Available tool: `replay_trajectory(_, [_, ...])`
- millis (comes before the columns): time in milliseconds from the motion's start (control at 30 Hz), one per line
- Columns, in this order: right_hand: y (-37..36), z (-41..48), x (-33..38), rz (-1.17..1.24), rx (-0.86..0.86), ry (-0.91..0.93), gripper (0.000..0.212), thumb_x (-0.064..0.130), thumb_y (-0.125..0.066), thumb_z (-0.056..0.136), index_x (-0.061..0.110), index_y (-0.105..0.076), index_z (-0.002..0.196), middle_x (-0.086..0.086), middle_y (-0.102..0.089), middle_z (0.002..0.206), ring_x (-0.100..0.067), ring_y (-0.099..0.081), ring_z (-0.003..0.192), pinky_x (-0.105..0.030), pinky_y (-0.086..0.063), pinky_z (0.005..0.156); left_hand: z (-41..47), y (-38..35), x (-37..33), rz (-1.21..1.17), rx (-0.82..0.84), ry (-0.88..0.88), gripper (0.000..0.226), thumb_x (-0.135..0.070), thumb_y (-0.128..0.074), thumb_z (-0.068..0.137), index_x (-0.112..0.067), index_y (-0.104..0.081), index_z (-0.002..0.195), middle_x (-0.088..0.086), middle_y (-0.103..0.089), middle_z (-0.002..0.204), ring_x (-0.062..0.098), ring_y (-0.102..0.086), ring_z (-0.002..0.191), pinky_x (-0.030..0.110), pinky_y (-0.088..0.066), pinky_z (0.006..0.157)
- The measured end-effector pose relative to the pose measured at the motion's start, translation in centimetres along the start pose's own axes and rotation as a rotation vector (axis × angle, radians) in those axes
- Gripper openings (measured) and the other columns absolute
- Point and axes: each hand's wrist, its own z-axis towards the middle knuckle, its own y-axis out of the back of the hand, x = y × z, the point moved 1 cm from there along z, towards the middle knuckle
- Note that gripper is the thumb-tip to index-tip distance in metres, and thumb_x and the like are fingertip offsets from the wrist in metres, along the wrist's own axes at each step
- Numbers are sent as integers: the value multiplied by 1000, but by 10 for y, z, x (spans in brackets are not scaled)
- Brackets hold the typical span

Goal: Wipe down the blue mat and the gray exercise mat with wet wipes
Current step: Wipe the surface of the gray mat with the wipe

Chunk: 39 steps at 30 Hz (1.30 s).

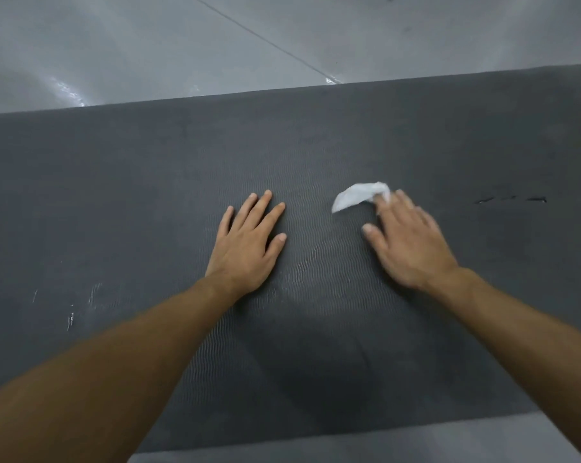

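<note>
Gray exercise mat (316, 145), a dark sheet of ribbed foam with a fine wavy texture, lies flat on the pale glossy floor (149, 45) and fills most of the view, its far edge running left to right across the upper part and its near edge showing low in the picture. No blue mat is visible.

Near the middle of the mat, the left hand (245, 242) rests palm down with fingers spread and relaxed, holding nothing; it seems to brace the body or pin the mat. To the right of it, also on the mat, the right hand (409, 242) is blurred, with the crumpled white wet wipe (359, 195) caught under its fingertips (382, 205) and the loose end trailing toward the left hand. The fingers lie fairly flat, pressing the wipe down rather than clenching it.

Small shiny marks (513, 199) sit farther right on the mat, and pale streaks (72, 312) show toward its left end.

Judging from this, the step in hand is wiping the gray mat, somewhere mid-surface. The next move likely calls for firm, even pressure and overlapping strokes toward the marks on the right, keeping the wipe bunched under the fingers so it does not slip free.
</note>
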Motion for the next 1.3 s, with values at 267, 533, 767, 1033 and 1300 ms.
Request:
replay_trajectory(267, [-17, -47, 18, -12, 43, 296, 73, 57, -23, 103, 28, -4, 167, 7, -5, 174, -12, 2, 160, -43, -15, 128, -2, -7, 1, 63, -43, -3, 64, -57, -15, 105, -33, -16, 165, -8, -4, 174, 14, 4, 160, 49, -2, 129])
replay_trajectory(533, [-54, -118, 75, -141, 102, 787, 70, 61, -32, 107, 17, -32, 162, 1, -11, 174, -17, -5, 161, -42, -10, 126, 7, 1, 9, -13, -55, -18, 52, -43, -38, 108, -34, -35, 159, -9, -22, 170, 15, -13, 158, 45, -10, 128])
replay_trajectory(767, [-24, -20, 28, -128, -56, 199, 74, 59, -19, 105, 14, -22, 165, -3, -23, 172, -18, -9, 160, -41, -9, 129, -4, 9, 28, 93, 25, -90, 61, -57, -19, 107, -36, -17, 164, -10, -5, 173, 13, 1, 160, 48, -4, 129])
replay_trajectory(1033, [-18, -4, 49, 67, 5, 191, 75, 58, -23, 104, 20, -5, 167, 2, -2, 175, -15, 0, 160, -44, -10, 130, -18, 4, 38, 106, -12, -14, 67, -64, -14, 104, -38, -11, 165, -9, 0, 174, 13, 7, 159, 51, -2, 129])
replay_trajectory(1300, [-65, -115, 118, -125, 143, 877, 74, 59, -36, 105, 20, -19, 165, 3, -5, 175, -16, 5, 160, -42, -8, 129, -19, 2, 38, 96, -28, -9, 65, -63, -16, 105, -38, -12, 165, -10, -2, 174, 12, 6, 159, 51, -2, 129])
